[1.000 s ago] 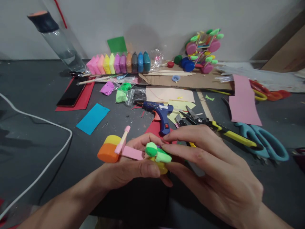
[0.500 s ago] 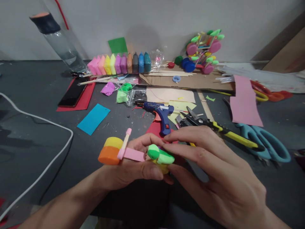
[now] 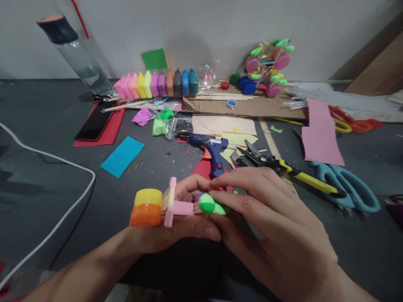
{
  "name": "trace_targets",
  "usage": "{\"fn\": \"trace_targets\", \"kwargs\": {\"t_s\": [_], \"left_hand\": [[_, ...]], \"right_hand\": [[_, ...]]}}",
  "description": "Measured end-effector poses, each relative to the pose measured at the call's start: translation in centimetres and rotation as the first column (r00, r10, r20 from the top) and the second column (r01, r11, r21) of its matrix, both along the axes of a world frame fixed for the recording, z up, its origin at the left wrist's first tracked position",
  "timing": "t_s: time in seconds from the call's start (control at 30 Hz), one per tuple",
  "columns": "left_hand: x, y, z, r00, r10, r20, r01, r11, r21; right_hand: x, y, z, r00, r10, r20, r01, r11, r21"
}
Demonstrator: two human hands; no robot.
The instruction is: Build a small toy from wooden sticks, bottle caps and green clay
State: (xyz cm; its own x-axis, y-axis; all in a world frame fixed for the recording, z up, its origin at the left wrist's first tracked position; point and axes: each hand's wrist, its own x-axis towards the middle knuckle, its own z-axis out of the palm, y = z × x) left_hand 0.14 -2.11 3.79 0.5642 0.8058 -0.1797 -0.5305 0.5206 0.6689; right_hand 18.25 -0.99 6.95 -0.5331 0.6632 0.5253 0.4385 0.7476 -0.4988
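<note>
A small craft model made of wooden sticks, a pink strip [image 3: 184,208] and bright clay lies across my left hand [image 3: 185,226], whose thumb runs along its near side. Stacked yellow and orange discs [image 3: 146,207] stick out at its left end. Beside them a short crosswise stick [image 3: 170,201] has pink tips. At the right end sit light and darker green clay pieces [image 3: 208,204], with a bit of purple behind. My right hand [image 3: 267,218] has its fingertips closed around the green end; its fingers partly hide what lies beneath.
A blue glue gun [image 3: 214,150] lies just beyond my hands. Yellow-black cutters [image 3: 283,167] and blue-handled scissors [image 3: 349,188] are to the right. Clay packets [image 3: 157,85] and a similar colourful model [image 3: 269,67] line the wall. A white cable [image 3: 71,209] curves at left.
The model has turned in my hands: its crosswise stick now stands nearly upright in view and the green clay end is rotated. My right fingers have shifted slightly left.
</note>
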Motion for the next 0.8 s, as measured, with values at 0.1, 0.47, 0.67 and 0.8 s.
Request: {"fn": "trace_targets", "kwargs": {"t_s": [0.1,0.47,0.67,0.8], "left_hand": [[0.0,0.0,-0.2,1.000,-0.009,0.024,0.009,1.000,-0.010],[-0.1,0.0,0.2,1.000,0.002,0.013,-0.001,1.000,-0.030],[0.0,0.0,0.0,1.000,-0.008,0.025,0.009,1.000,-0.022],[0.0,0.0,0.2,0.999,-0.028,0.045,0.028,1.000,-0.010]], "right_hand": [[-0.1,-0.1,-0.2,1.000,-0.006,0.007,0.006,1.000,0.022],[0.6,-0.2,-0.4,1.000,0.007,0.004,-0.007,0.999,0.033],[0.9,-0.1,-0.6,1.000,0.009,0.009,-0.009,1.000,0.018],[0.7,0.1,-0.4,0.999,0.021,0.047,-0.023,0.998,0.051]]}}
